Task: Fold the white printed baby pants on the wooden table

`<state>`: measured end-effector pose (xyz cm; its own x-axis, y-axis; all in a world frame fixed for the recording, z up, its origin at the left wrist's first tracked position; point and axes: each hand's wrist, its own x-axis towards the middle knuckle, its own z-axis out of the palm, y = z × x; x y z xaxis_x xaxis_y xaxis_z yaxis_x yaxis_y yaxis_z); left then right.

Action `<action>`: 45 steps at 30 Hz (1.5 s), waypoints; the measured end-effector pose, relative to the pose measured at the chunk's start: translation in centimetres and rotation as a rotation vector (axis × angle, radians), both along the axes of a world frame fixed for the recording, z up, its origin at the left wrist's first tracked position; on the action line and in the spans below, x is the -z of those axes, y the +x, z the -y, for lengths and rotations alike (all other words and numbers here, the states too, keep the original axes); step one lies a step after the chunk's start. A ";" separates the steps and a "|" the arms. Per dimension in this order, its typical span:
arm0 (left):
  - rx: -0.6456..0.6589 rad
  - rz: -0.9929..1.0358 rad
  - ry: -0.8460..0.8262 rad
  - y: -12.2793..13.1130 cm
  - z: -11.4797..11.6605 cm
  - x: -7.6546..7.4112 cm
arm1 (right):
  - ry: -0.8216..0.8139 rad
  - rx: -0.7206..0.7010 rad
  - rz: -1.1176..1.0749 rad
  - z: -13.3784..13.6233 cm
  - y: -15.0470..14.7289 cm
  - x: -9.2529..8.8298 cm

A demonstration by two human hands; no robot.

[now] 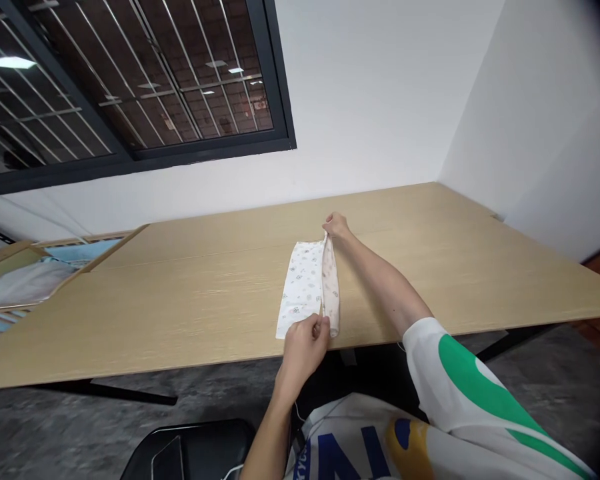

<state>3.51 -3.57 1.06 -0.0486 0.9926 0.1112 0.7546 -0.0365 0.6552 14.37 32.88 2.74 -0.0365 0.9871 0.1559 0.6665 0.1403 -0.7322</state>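
Observation:
A piece of white cloth printed with small dark figures lies lengthwise on the table, close to its front edge. Its right part is folded up, showing a paler, pinkish underside. My left hand pinches the near end of the raised fold, fingers closed. At the far end, my right hand grips the top corner of the same fold between thumb and fingers. Between my hands the fold stands slightly off the flat left part. Whether the cloth is a garment I cannot tell.
A wooden crib with blue and white bedding adjoins the table's left end. Behind the table is a white wall with a barred, dark-framed window. A black chair stands below the front edge at left.

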 end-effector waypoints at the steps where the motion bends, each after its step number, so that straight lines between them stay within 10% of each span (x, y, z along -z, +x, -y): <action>1: -0.045 -0.030 -0.002 -0.8 0.4 0.1 | 0.004 -0.009 -0.007 0.2 -1.1 0.0; 13: -0.481 -0.520 -0.196 -6.0 2.4 1.2 | -0.006 -0.166 -0.030 4.1 -11.0 1.6; 18: -0.486 -0.601 0.079 -5.3 3.8 1.9 | 0.066 -0.343 -0.017 7.1 -11.3 1.5; 23: -0.187 -0.659 0.386 -2.1 5.6 4.0 | 0.177 -0.845 0.017 16.1 -9.1 2.0; 26: -0.136 -0.698 0.395 -0.6 6.1 5.8 | 0.248 -1.259 0.082 21.9 -6.9 2.9; 30: -0.149 -0.691 0.313 -0.1 6.1 7.5 | 0.289 -1.459 0.179 25.2 -4.7 5.0; 38: -0.200 -0.745 0.325 0.7 6.0 7.5 | 0.369 -1.179 0.412 16.7 -5.2 9.2; 45: -0.222 -0.736 0.301 1.0 6.0 7.3 | 0.223 -0.951 0.549 7.4 -6.4 8.5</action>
